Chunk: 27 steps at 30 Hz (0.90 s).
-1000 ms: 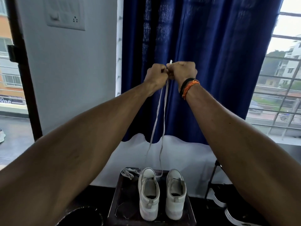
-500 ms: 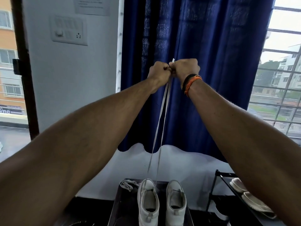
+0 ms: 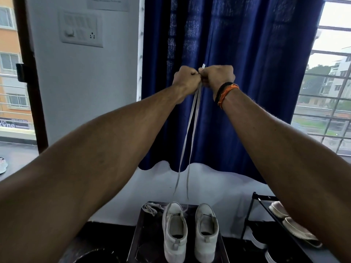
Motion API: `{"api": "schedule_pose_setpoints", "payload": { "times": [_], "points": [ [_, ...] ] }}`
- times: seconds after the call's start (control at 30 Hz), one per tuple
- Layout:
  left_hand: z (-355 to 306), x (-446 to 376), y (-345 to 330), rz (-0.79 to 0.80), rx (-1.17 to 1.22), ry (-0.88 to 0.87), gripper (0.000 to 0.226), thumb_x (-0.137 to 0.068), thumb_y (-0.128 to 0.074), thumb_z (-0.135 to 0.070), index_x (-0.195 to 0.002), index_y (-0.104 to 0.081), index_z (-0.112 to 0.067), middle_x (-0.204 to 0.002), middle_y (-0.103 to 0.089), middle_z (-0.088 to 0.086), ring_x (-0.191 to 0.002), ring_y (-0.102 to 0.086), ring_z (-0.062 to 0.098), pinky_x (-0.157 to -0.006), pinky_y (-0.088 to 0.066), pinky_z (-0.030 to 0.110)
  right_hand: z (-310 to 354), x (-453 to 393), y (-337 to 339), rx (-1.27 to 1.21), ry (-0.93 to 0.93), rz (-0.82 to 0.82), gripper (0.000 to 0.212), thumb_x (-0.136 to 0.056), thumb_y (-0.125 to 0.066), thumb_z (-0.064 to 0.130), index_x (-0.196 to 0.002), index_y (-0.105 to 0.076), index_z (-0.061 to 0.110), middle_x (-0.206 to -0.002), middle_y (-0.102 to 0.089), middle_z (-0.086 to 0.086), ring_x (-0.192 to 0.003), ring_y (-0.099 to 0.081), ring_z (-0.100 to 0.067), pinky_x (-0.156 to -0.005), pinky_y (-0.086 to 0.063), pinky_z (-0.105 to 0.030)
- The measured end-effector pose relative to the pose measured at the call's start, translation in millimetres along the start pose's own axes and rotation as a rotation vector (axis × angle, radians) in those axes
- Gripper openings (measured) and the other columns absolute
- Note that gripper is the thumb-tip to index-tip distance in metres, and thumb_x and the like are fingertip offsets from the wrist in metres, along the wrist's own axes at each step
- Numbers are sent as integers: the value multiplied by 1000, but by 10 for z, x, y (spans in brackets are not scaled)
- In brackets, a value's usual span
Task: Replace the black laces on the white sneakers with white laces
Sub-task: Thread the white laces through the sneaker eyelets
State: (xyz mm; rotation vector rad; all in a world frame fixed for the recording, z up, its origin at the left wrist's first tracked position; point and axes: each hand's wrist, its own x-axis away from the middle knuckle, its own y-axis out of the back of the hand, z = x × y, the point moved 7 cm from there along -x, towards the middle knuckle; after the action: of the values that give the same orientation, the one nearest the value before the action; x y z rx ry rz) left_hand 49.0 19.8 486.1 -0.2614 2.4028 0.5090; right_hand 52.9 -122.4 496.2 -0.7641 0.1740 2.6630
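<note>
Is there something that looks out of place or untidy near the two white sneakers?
Yes: a loose white lace lies bunched on the dark stand left of the sneakers, threaded into neither.

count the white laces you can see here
2. One white lace is held up by both hands, its two strands hanging to the left sneaker. A second lace lies bunched left of that sneaker. Others may be hidden.

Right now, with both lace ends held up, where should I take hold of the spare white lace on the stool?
Pinch the spare lace at its bunched middle, coming straight down from above. It lies flat in a loose heap on the stool, left of the left sneaker, so nothing blocks it from above. Both the left hand and the right hand are full with the threaded lace.
</note>
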Motion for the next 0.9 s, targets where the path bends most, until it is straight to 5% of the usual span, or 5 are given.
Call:
{"api": "schedule_pose_setpoints", "payload": {
  "times": [0.47, 0.63, 0.73, 0.8, 0.9],
  "points": [
    [1269, 476, -628, 168, 59, 215, 18, -98, -62, -15, -90, -74, -5, -74, -71, 7, -59, -64, 9, -51, -49, 17, -1527, 270, -30, -3, -223, 76, 12, -83, -80, 16, -78, -77, 6, -69, -73, -4, -55, -61, -10, -59, -53, -21],
    [2004, 432, -387, -141, 145, 497, 18, -98, -54, -12, -94, -68, -2, -83, -69, 9, -61, -60, 16, -47, -48, 22, -2164, 334, 215, -104, -381, -115, 9, -90, -74, 11, -83, -75, 5, -65, -67, -3, -51, -60, -10, -56, -55, -21],
    [2443, 470, -33, -352, 21, 592, 24, -99, -56, -21, -113, -63, -2, -106, -69, 11, -85, -69, 21, -68, -60, 31, -2545, 375, 441, -227, -475, -335, 9, -99, -59, 8, -101, -68, 5, -76, -62, -4, -61, -61, -15, -54, -56, -25],
    [2584, 539, 187, -448, -156, 569, 29, -99, -51, -13, -124, -60, -1, -125, -61, 9, -106, -64, 21, -86, -53, 24, -2681, 363, 604, -81, -418, -484, 12, -99, -59, 15, -88, -64, 14, -79, -61, 3, -73, -66, -16, -70, -60, -31],
    [2687, 620, 337, -480, -414, 430, 26, -97, -44, -4, -118, -59, -1, -130, -50, 12, -112, -57, 25, -87, -42, 20, -2670, 376, 747, 185, -298, -566, 16, -101, -59, 28, -99, -70, 17, -92, -67, 4, -89, -65, -12, -85, -51, -24]
  ]
}}
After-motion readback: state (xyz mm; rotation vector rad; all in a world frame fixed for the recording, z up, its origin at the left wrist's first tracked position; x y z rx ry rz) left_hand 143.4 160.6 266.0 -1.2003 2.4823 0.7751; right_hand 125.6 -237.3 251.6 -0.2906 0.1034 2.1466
